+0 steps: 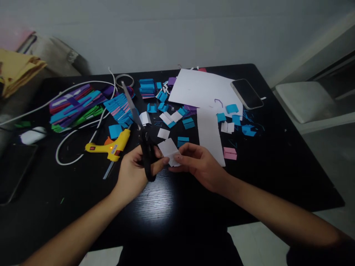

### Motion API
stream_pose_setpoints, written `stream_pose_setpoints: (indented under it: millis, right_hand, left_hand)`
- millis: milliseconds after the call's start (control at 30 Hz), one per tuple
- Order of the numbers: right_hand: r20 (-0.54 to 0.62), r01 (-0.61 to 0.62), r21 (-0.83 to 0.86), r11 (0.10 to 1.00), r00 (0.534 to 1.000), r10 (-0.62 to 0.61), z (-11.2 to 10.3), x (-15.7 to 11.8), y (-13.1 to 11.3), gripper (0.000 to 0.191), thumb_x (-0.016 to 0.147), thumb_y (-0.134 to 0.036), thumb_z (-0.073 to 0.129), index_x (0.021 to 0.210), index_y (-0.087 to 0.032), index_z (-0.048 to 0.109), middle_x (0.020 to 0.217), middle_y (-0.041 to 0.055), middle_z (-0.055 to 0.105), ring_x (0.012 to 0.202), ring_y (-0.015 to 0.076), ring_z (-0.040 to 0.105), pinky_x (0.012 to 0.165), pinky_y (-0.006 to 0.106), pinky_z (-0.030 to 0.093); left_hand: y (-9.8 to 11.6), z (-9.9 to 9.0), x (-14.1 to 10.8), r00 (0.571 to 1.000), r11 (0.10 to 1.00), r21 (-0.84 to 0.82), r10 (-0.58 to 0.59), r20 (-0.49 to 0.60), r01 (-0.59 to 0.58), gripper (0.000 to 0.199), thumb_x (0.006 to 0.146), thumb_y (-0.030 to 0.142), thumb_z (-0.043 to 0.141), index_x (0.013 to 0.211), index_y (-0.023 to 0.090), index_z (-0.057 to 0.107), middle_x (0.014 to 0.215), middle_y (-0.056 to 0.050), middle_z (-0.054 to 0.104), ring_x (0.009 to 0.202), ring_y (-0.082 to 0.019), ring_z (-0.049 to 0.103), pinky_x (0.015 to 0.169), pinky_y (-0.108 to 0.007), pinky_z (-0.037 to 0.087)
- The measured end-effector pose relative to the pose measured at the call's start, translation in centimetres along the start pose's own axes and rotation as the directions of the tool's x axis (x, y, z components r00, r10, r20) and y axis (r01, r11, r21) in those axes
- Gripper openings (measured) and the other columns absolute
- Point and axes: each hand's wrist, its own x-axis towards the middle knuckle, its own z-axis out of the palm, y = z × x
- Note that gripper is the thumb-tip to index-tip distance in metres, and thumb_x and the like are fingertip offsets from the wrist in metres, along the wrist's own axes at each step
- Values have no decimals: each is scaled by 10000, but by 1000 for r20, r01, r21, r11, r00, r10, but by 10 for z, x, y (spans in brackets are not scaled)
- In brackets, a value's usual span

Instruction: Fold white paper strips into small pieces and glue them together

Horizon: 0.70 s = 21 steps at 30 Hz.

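Black-handled scissors (146, 147) hang on the fingers of my left hand (135, 168), blades pointing up and away. The thumb of that hand also pinches the lower left edge of a small folded white paper (169, 150). My right hand (202, 164) is closed on the right side of the same paper, thumb on top. Just beyond it lie a small white piece (163, 133) and a blue folded piece (183, 141). A yellow glue gun (109, 147) lies left of my left hand.
Bundled coloured strips (77, 105) and a looping white cable (57, 155) lie at the left. Large white sheets (202, 88), a phone (246, 94) and a pink piece (230, 153) are at the right. The black table (277, 162) meets a wall behind.
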Motion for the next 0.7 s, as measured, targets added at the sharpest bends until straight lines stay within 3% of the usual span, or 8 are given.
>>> stream_pose_setpoints:
  millis: [167,300,400,533,700]
  right_hand:
    - [139,-195,121,973,974,178,-7,3,-2,267,915,-414,762,955,-153,729,955,51,761,892,189,775,861,330,662]
    - [208,-306,84,948,936,284,-12,4,-5,278,823,-266,866,1018,-146,707,973,42,767,879,164,791,814,236,638]
    - [177,-273,45,961,949,261,-14,4,-8,348,772,-171,894,1067,-177,710,943,10,756,810,114,762,757,203,630]
    - [146,-144,26,989,980,138,-14,6,-13,303,779,-159,877,1053,-197,753,1008,5,740,858,119,732,748,237,661]
    - [-7,40,41,998,999,-39,-16,10,-18,237,758,-154,889,944,-214,755,939,-24,736,879,130,732,803,310,695]
  left_hand:
    - [-1,-4,1,1000,997,-78,16,23,-14,186,723,216,799,712,203,614,660,40,652,589,-132,631,558,-246,529]
    - [-4,-5,1,997,992,-110,60,56,-53,186,722,213,808,710,198,623,734,12,711,641,-145,668,599,-251,554]
    - [-5,-7,3,993,993,-92,80,85,-72,160,739,245,802,750,193,650,793,-10,744,703,-167,694,653,-269,571]
    - [-8,-15,8,993,995,56,80,89,-86,168,782,328,792,794,190,697,687,22,671,602,-132,604,558,-233,500]
    - [-14,-31,13,986,959,254,88,143,-123,276,844,451,722,775,185,698,626,25,624,569,-130,567,521,-234,440]
